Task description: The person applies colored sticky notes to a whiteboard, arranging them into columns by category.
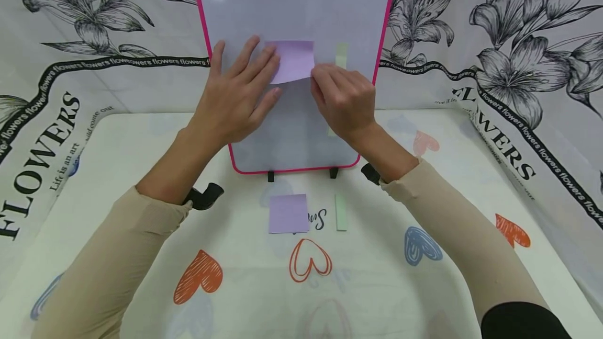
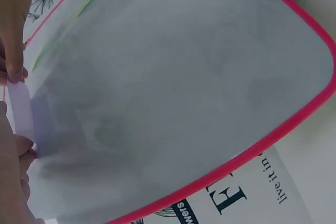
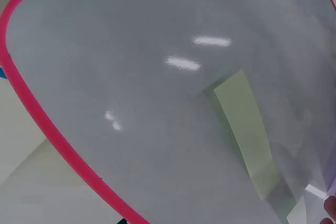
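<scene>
A purple sticky note [image 1: 293, 61] lies against a whiteboard [image 1: 292, 140] with a pink frame. My left hand [image 1: 240, 93] is spread on the board's left side, fingers straight, with fingertips on the note's left edge. At the note's lower right corner, my right hand [image 1: 346, 98] pinches the paper between thumb and curled fingers. In the left wrist view the note [image 2: 21, 108] stands out from the board between the two hands. A green sticky strip [image 1: 341, 55] is on the board just above my right hand, which hides part of it; the strip [image 3: 247, 129] shows fully in the right wrist view.
A purple sticky pad [image 1: 288, 214] and a narrow green pad [image 1: 341, 212] lie on the heart-printed table cover [image 1: 254, 297] in front of the board. Small black feet [image 1: 270, 176] hold the board up. Behind it hangs a flower-printed cloth [image 1: 433, 20].
</scene>
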### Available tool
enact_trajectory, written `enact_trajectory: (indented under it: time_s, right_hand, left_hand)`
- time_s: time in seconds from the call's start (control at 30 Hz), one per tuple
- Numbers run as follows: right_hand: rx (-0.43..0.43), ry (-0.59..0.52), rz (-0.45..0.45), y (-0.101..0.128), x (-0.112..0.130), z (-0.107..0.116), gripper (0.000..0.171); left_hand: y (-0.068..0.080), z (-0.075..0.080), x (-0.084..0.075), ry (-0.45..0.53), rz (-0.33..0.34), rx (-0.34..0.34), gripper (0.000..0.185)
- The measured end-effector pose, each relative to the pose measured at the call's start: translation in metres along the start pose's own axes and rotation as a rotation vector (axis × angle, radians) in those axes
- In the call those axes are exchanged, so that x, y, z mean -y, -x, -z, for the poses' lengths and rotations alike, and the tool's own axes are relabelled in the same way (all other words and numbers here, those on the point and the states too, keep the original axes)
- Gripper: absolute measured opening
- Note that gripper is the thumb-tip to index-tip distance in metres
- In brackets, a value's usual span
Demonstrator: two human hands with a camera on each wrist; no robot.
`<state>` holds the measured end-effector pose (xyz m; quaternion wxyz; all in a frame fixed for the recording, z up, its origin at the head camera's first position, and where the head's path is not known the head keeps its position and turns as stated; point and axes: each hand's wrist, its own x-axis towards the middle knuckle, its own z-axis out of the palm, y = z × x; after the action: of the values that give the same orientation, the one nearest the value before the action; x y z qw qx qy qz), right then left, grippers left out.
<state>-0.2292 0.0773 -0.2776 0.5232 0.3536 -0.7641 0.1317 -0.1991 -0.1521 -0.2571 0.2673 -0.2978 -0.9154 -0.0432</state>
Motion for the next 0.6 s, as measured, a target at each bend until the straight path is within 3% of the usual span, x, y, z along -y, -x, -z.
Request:
enact_trajectory:
  time_s: [0.17,0.3,0.47,0.6]
  right_hand:
    - [0.031,0.046,0.034,0.001,-0.001,-0.002,0.014]
    - [0.067,0.103,0.082,0.0,-0.003,-0.004,0.025]
    - [0.218,0.094,0.18,-0.005,-0.003,-0.008,0.047]
    - [0.348,0.103,0.266,-0.01,-0.002,-0.012,0.054]
  left_hand:
    - [0.001,-0.006,0.004,-0.055,0.006,0.005,0.062]
    - [0.001,-0.009,0.006,-0.08,-0.007,-0.023,0.061]
    - [-0.001,-0.01,0.008,-0.108,-0.013,-0.034,0.061]
    - [-0.001,-0.01,0.009,-0.125,-0.018,-0.031,0.062]
